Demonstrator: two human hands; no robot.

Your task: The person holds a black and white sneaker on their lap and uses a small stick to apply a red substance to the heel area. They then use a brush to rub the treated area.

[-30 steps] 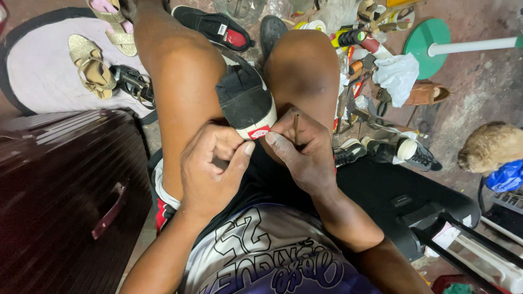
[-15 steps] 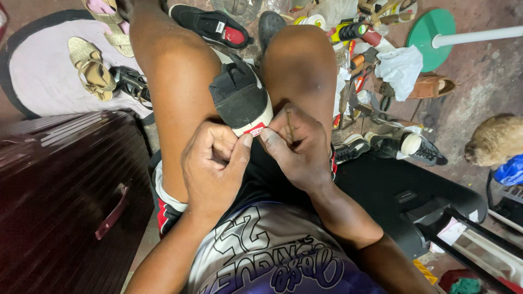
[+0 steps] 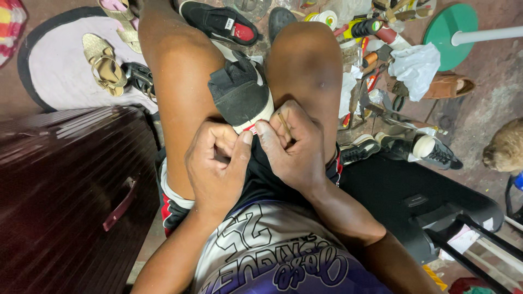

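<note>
While the dark ribbed hard-shell suitcase (image 3: 65, 190) fills the left side, its maroon handle facing up, a pale round mat (image 3: 60, 65) behind it carries a strappy gold sandal (image 3: 103, 68). Moving right, the left hand (image 3: 218, 169) is curled into a loose fist, thumb pressed forward against the white rubber edge of the black suede-and-mesh sneaker (image 3: 239, 92), which sits wedged between the person's bare knees, sole edge toward the body. The right hand (image 3: 294, 147) mirrors it, fingers bent tight and pinching the same edge, with a thin brownish needle-like tool (image 3: 284, 124) tucked under the knuckles. Both hands are closed narrow on the shoe. Further right, the floor is a jumble: a crumpled white plastic bag (image 3: 417, 65), a brown leather shoe (image 3: 449, 86), a green round disc base with a white pole (image 3: 449, 27), and a black-and-white sneaker (image 3: 430, 151).
</note>
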